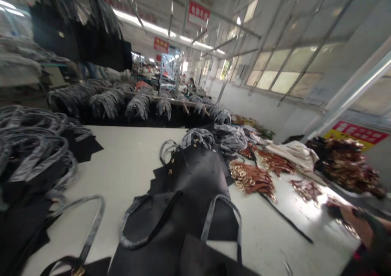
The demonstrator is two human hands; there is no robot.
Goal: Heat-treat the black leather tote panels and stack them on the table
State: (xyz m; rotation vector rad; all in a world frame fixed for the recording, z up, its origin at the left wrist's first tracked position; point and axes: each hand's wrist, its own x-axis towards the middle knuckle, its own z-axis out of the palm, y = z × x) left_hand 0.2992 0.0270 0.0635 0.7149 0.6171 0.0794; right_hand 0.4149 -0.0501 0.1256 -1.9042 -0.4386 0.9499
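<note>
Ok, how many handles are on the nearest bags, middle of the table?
2 on the black bags: a left handle and a right handle. More may be hidden.

Brown gold-ringed straps [306, 190], bunched on white tabletop [262, 243]

**Single head-worn view looks across the table, the fingers at its right edge**

The camera sits on the person's head, above the near side of a pale table [122, 162], facing forward and somewhat down. It takes in a wide field. A blurred hand [360, 227] enters from the right border, its fingers [337, 209] pointing inward. Left of the fingers and nearest the lens, a black bag [168, 223] is cut by the bottom border. Beyond the fingers, the sightline passes the table's far edge to deep rows of ceiling lights [146, 23]; above them, windows [275, 78] recede obliquely.
</note>
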